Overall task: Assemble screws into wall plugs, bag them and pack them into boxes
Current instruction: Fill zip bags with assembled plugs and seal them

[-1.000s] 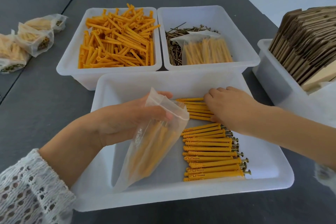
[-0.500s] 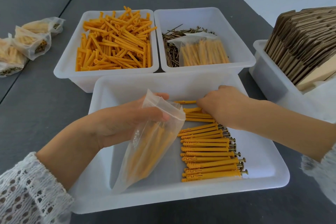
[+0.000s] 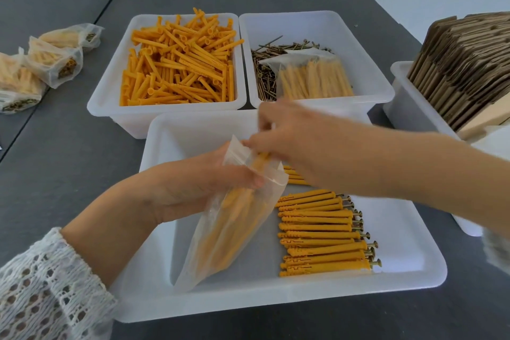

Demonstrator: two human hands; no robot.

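Left hand [image 3: 198, 188]: grips open bag [image 3: 234, 223].
Right hand [image 3: 298, 143]: pinches plugs [image 3: 260, 159] into it.
Done: bags [image 3: 52, 61] at ten o'clock.
Left: row [image 3: 323, 232], boxes [image 3: 466, 69].

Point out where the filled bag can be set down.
Bare grey table between the finished bags and the plug bin. Inside the front tray, bare floor right of the assembled plugs. Crowded: tray middle, under both hands.

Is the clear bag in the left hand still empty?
No, the bag held by the left hand already shows orange plugs inside it.
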